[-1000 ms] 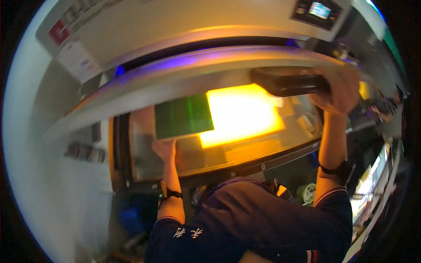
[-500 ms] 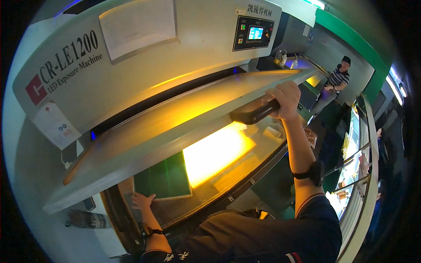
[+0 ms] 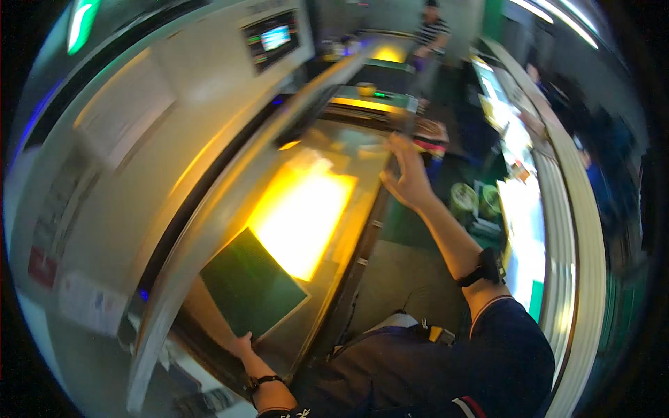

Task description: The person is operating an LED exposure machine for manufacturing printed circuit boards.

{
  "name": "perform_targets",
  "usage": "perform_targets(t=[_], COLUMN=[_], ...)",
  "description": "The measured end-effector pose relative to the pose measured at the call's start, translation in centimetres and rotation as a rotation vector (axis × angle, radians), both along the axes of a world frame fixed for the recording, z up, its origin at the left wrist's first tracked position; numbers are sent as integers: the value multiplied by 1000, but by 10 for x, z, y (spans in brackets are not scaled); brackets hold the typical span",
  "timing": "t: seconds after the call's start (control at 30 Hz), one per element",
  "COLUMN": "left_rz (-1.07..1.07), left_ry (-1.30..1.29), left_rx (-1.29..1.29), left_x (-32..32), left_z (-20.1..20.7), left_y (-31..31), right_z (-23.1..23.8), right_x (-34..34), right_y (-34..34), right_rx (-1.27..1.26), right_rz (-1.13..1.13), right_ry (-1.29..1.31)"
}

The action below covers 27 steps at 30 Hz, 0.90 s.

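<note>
Below on the left, my left hand (image 3: 240, 346) touches the near corner of a dark green rectangular panel (image 3: 254, 284). Its thumb stands apart from the other fingers, which are blurred and partly hidden. The panel lies on the glass bed (image 3: 325, 284) of a large exposure machine, beside a glowing yellow-white area (image 3: 303, 216). My right hand (image 3: 408, 177) is open and empty, above the bed's right edge. Over the left side of the bed the machine's long pale lid (image 3: 202, 240) stands raised, its dark handle (image 3: 306, 118) away from my hand.
A control panel with a lit screen (image 3: 276, 38) is on the machine's pale housing. Another person (image 3: 432, 35) stands at the far end near a second lit table. To the right runs a bright light table (image 3: 526, 237) with a pale rail (image 3: 585, 230). Round containers (image 3: 463, 198) stand below it.
My right hand has let go of the lid's handle and opened. The lid is raised higher. My view has turned to the right, and my left hand stays at the green panel.
</note>
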<state>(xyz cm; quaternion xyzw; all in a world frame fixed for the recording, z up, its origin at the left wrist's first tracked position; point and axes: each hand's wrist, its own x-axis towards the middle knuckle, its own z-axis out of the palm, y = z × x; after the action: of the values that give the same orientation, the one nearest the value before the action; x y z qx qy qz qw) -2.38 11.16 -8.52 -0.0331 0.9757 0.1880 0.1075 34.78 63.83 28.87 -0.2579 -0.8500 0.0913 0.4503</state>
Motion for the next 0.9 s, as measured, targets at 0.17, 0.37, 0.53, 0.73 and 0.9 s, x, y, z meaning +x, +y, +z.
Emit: perform_targets(t=[0.17,0.37,0.53,0.73,0.9], left_rz=[-374,-527,-517,-421,-282], left_ry=[-93,-191,-216,-276,-318], left_rx=[381,390,426,455,511], left_x=[63,105,131,145,149], left_z=[99,129,119,97,71], left_y=[17,11,39,46,46], right_z=[-93,-134,-137,-173,-182], right_x=[147,278,373,444,460], right_y=[-78,-167,-247,-318,-332], right_rx=[-464,-727,-901,-1005,-1098], right_rz=[-42,-166,-377,-555,-546], right_ry=[-256,-329,-249,-231,-299])
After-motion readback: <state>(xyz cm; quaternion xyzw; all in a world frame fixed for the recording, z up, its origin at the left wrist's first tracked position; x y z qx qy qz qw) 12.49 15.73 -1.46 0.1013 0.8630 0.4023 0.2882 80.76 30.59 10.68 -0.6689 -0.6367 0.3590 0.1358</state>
